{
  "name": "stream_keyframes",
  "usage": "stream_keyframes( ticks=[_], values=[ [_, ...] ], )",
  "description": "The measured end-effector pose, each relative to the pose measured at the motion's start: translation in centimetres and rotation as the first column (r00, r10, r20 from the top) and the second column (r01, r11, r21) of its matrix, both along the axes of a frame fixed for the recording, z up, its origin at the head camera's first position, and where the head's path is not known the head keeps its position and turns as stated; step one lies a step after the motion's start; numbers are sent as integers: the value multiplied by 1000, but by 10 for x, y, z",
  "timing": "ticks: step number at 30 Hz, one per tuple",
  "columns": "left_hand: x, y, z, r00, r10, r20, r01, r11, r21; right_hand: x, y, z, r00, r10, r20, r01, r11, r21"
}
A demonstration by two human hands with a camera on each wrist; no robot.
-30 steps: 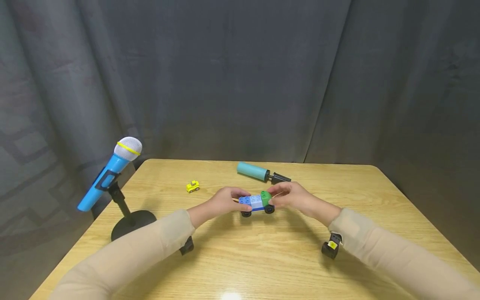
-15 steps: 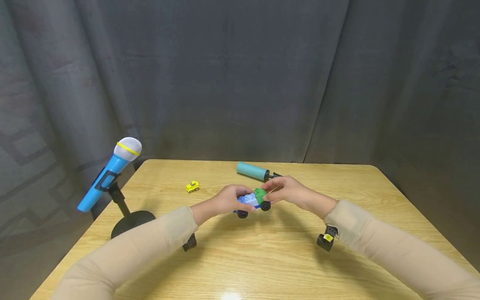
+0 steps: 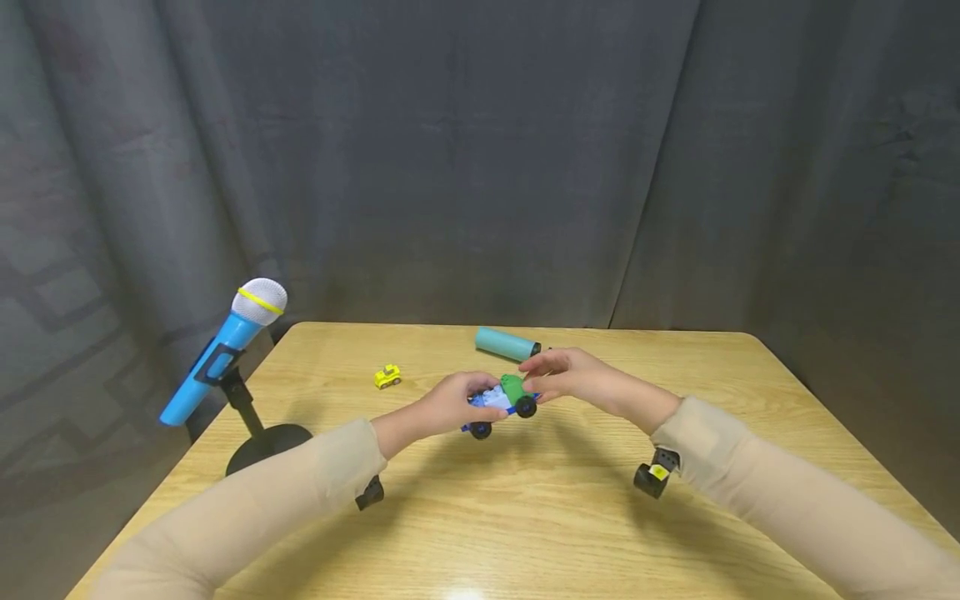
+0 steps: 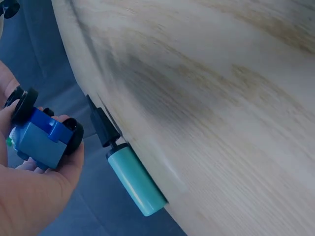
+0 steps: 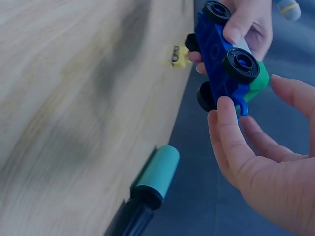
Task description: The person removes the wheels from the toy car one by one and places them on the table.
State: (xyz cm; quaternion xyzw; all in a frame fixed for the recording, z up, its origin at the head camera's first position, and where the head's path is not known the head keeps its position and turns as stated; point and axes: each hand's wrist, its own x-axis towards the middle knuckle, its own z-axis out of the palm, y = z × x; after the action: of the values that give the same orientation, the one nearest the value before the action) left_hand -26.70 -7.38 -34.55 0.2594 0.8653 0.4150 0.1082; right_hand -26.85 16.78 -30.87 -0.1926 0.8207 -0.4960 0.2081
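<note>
In the head view my left hand [image 3: 452,406] grips a toy block car [image 3: 495,398] between thumb and fingers, held up off the table and tilted with its green end higher. The car has a blue base, light blue bricks, a green brick and black wheels; its blue underside shows in the right wrist view. At the green end is my right hand [image 3: 573,377], fingers loosely spread. In the right wrist view a fingertip of this right hand [image 5: 266,172] meets the base's end, while the thumb stands apart from the green brick.
A teal hand pump [image 3: 506,342] with a black end lies at the back of the wooden table [image 3: 465,517]. A small yellow toy car [image 3: 387,377] stands left of the hands. At the far left a blue toy microphone [image 3: 225,350] leans in a black stand [image 3: 266,442].
The block car has shifted slightly left and tipped, its green end rising. My right fingers have loosened from the green end, while the left hand keeps its grip.
</note>
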Motion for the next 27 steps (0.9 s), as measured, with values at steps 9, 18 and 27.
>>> stream_keyframes(
  ticks=[9, 18, 27],
  values=[
    [-4, -5, 14, 998, 63, 15, -65, 994, 92, 3, 6, 11, 999, 2, 36, -3, 1000, 23],
    [-4, -4, 21, 995, 64, 74, -74, 987, 141, 11, 4, 9, 997, 71, 30, -68, 994, -89],
    [-7, 0, 15, 994, 60, 88, -74, 984, 162, 13, 0, -1, 994, 101, 51, -94, 987, -134]
  ],
)
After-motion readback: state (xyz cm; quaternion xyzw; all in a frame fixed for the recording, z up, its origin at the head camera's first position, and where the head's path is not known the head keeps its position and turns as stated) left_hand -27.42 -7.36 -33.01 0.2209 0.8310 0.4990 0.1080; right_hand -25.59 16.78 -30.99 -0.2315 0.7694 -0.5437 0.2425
